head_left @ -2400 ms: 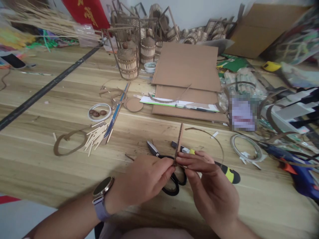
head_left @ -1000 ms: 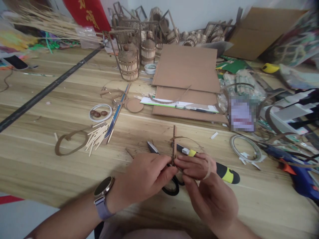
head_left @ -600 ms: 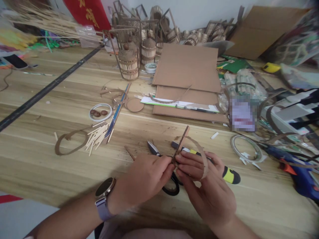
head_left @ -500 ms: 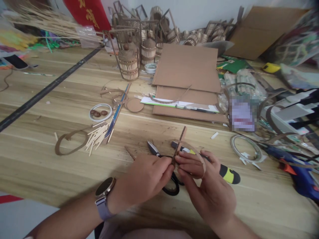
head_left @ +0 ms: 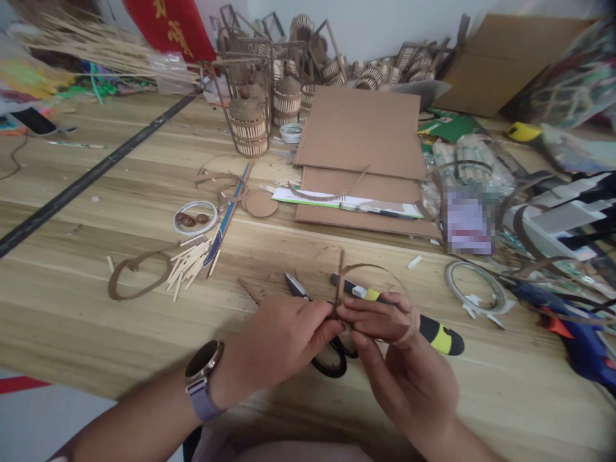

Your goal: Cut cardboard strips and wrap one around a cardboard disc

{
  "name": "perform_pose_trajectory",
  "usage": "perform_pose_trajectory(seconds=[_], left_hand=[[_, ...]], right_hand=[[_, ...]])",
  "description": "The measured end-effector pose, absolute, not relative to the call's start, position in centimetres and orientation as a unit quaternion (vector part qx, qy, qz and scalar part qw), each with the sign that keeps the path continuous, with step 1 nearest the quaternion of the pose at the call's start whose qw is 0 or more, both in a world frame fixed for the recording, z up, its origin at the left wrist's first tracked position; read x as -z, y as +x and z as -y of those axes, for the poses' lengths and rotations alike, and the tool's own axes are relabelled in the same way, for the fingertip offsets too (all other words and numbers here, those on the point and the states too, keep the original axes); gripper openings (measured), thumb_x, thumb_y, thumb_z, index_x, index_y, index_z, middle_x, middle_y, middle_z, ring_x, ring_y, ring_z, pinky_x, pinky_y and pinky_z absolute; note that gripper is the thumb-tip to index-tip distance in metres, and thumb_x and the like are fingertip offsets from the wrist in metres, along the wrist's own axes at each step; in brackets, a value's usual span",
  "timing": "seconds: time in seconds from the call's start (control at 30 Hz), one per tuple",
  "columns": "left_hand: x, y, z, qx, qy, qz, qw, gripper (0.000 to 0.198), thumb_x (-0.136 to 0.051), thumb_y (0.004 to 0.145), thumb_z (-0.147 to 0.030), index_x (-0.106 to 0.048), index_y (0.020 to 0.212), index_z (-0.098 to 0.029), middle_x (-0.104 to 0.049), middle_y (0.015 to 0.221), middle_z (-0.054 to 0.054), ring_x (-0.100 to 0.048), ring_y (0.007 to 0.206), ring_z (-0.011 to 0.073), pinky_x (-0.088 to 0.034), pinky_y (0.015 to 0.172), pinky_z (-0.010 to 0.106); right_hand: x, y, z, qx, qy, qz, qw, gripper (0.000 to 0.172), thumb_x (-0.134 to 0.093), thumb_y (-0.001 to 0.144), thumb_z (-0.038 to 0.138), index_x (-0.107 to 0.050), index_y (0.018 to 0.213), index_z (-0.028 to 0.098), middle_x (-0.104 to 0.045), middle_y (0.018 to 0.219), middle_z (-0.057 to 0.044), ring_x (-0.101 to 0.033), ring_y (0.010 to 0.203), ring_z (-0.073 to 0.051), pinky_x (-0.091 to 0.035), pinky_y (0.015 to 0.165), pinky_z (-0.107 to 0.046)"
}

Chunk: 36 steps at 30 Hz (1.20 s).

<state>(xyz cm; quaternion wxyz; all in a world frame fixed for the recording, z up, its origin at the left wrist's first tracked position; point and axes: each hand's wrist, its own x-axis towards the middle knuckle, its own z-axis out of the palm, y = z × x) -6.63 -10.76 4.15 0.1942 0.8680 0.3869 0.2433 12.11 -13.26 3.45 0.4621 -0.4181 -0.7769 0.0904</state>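
Note:
My left hand (head_left: pixel 293 330), with a watch on its wrist, is closed in a pinch on a thin brown cardboard strip (head_left: pixel 339 282). My right hand (head_left: pixel 404 353) meets it at the same spot, its fingertips closed on the strip too. Part of the strip stands up above the fingers, and a thin curved length arches over to the right hand. Beneath the hands lie black-handled scissors (head_left: pixel 332 366), partly covered. A yellow and black utility knife (head_left: pixel 440 335) rests behind and under the right hand.
Light sticks (head_left: pixel 190 263) lie left beside a looped brown strip (head_left: pixel 115 282) and a tape ring (head_left: pixel 215 221) holding brown beads. Cardboard sheets (head_left: pixel 360 128) are stacked ahead. A blue glue gun (head_left: pixel 577 333) is at right. Small slatted baskets (head_left: pixel 248 128) stand at the back.
The strip's upper end has swung left and now stands more upright. Its curved length bows farther above the right hand. Both hands stay almost in place.

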Motion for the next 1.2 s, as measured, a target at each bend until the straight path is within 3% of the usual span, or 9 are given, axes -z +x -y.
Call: perform_pose_trajectory(seconds=[0.23,0.57,0.8,1.03,1.2], left_hand=[[-4.24,-6.37,11.07,-0.273,0.857,-0.39,0.196,0.037,-0.029,0.106,-0.029,-0.058,0.084,-0.018,-0.068,0.075,0.003,-0.063,0.069,0.0163,-0.043,0.063,0.027],[-4.38,-6.68,10.89,-0.277,0.867,-0.36,0.204,0.04,-0.031,0.105,-0.031,-0.058,0.079,-0.018,-0.064,0.07,0.001,-0.059,0.065,0.0145,-0.041,0.061,0.026],[-4.82,-6.55,10.68,-0.28,0.851,-0.386,0.221,0.045,-0.029,0.106,-0.041,-0.058,0.079,-0.017,-0.065,0.071,0.001,-0.061,0.066,0.0151,-0.041,0.06,0.026],[-4.75,-6.27,11.06,-0.285,0.838,-0.415,0.208,0.041,-0.029,0.106,-0.033,-0.058,0.083,-0.017,-0.066,0.072,0.001,-0.062,0.066,0.0156,-0.043,0.059,0.027],[-4.52,-6.26,11.33,-0.284,0.843,-0.413,0.194,0.04,-0.03,0.106,-0.03,-0.057,0.08,-0.018,-0.066,0.071,0.001,-0.062,0.066,0.0155,-0.043,0.061,0.027]], right_hand=[[-3.48,11.78,13.01,-0.028,-0.439,0.786,0.434,0.012,-0.061,0.089,0.014,-0.059,0.092,0.025,-0.079,0.092,0.0,-0.075,0.091,-0.02,-0.038,0.096,-0.04],[-3.23,12.08,13.3,-0.202,-0.465,0.709,0.49,0.01,-0.058,0.093,0.018,-0.06,0.098,0.027,-0.077,0.088,0.003,-0.074,0.091,-0.017,-0.044,0.097,-0.034],[-3.22,11.95,13.43,-0.147,-0.415,0.755,0.486,0.016,-0.062,0.087,0.011,-0.056,0.094,0.025,-0.079,0.093,-0.001,-0.075,0.092,-0.021,-0.042,0.1,-0.041],[-3.53,11.75,13.01,-0.048,-0.434,0.78,0.449,0.014,-0.063,0.088,0.014,-0.058,0.093,0.026,-0.079,0.095,0.0,-0.074,0.092,-0.02,-0.044,0.09,-0.038],[-3.42,11.68,13.12,-0.061,-0.441,0.771,0.455,0.013,-0.061,0.088,0.013,-0.055,0.092,0.024,-0.079,0.091,-0.001,-0.076,0.088,-0.02,-0.044,0.093,-0.039]])
